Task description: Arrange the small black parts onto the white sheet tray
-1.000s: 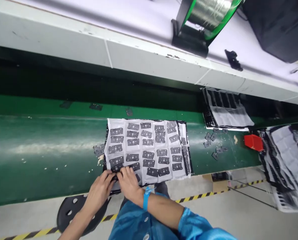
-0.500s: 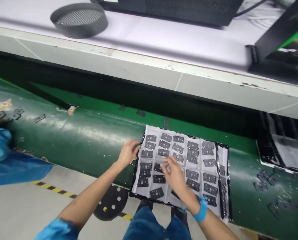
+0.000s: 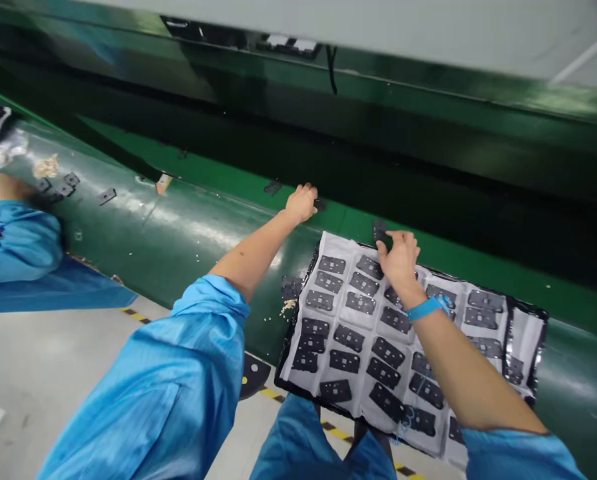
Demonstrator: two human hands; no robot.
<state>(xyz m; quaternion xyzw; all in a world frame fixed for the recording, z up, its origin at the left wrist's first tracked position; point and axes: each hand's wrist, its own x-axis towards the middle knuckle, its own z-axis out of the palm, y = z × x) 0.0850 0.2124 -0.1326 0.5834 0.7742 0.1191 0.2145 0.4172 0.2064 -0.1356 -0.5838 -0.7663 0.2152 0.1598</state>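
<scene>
My left hand [image 3: 302, 203] is stretched over the far side of the bench, its curled fingers closed at a small black plate [image 3: 320, 205] that shows just past the fingertips. To the right, my right hand [image 3: 399, 259] hovers over the back edge of the tray, thumb and forefinger apart beside another small black plate [image 3: 379, 229] on the green strip. The black tray [image 3: 289, 381] has a white pocketed liner [image 3: 336, 243] holding rows of similar black plates with holes. Part of the liner is hidden under my right forearm.
Left of the tray lie more black plates [image 3: 291, 287] and pale small bits [image 3: 288, 306]. Another plate [image 3: 273, 187] rests on the green strip. A co-worker's blue sleeve [image 3: 23, 240] is at the far left. A pale overhanging panel [image 3: 403, 33] crosses the top.
My left hand has moved from the tray's left edge to the plate on the green strip. My right hand has left the tray's middle for its back edge. The view has tilted down.
</scene>
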